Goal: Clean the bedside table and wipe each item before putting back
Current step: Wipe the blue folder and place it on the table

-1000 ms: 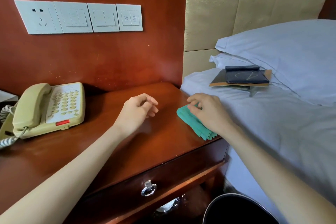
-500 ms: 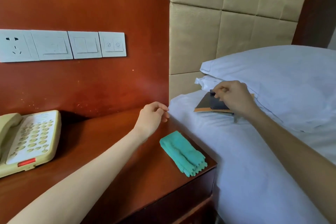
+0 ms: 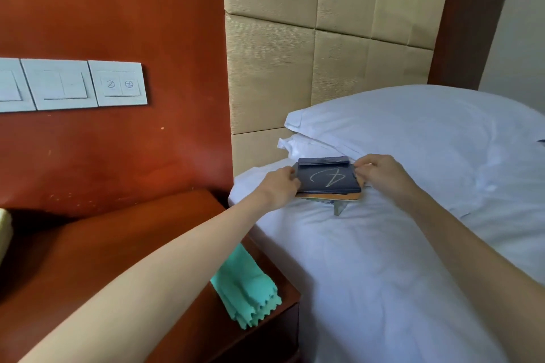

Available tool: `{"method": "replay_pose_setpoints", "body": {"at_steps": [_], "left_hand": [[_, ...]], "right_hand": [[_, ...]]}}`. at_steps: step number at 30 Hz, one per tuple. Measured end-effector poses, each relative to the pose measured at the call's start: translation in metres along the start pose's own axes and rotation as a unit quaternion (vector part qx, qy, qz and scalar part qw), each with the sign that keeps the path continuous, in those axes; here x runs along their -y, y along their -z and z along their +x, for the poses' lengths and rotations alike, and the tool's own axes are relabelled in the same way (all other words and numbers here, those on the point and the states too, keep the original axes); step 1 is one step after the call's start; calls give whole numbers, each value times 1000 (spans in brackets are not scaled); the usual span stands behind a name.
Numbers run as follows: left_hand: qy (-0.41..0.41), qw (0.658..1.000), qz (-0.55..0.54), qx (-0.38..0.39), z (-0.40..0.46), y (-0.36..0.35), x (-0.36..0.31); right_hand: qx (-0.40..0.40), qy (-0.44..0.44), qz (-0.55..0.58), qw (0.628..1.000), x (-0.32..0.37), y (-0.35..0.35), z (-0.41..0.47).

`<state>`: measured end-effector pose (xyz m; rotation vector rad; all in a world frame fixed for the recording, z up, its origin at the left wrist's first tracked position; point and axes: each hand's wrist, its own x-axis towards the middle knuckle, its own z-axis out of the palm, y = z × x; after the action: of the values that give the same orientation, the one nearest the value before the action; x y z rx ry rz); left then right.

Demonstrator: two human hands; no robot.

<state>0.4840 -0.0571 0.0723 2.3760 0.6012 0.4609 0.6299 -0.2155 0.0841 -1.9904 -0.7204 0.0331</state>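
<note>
Midway through the job, both hands reach onto the bed point(image 3: 383, 274) at two o'clock from the table point(image 3: 103, 244), where a small stack point(image 3: 327, 186) of flat items lies just below the pillow point(image 3: 413, 132). The left hand point(image 3: 280, 186) grips the stack's left edge and the right hand point(image 3: 380, 174) pinches its right edge, fingers curled on the dark folder point(image 3: 326, 178) on top, which bears a pale scrawl; an orange-edged board and something greenish show beneath it. The stack rests on the sheet, not yet lifted as far as can be judged. A folded green cloth point(image 3: 247, 289) lies untouched at the table's five o'clock corner, and the tabletop shows bare wood around it, which suggests the surface wipe is done. A sliver of a cream object point(image 3: 4, 230) sits at nine o'clock. Wiping each item in the stack and returning it appears to remain.
</note>
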Motion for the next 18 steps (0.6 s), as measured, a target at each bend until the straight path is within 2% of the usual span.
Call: {"method": "replay_pose_setpoints", "body": {"at_steps": [3, 6, 10, 12, 14, 18], "left_hand": [[11, 1000, -8, 17, 2, -9, -11], [38, 994, -101, 35, 3, -15, -19], [100, 972, -214, -6, 8, -15, -21], [133, 951, -276, -40, 9, -14, -19], [155, 914, -369, -64, 10, -14, -16], [140, 856, -488, -101, 0, -3, -8]], "right_hand": [[15, -12, 4, 1000, -5, -2, 4], [35, -21, 32, 999, -4, -2, 6], [62, -32, 59, 996, -2, 1, 3], [70, -32, 90, 993, 1, 3, 1], [87, -30, 116, 989, 7, 4, -2], [102, -8, 164, 981, 24, -4, -13]]}}
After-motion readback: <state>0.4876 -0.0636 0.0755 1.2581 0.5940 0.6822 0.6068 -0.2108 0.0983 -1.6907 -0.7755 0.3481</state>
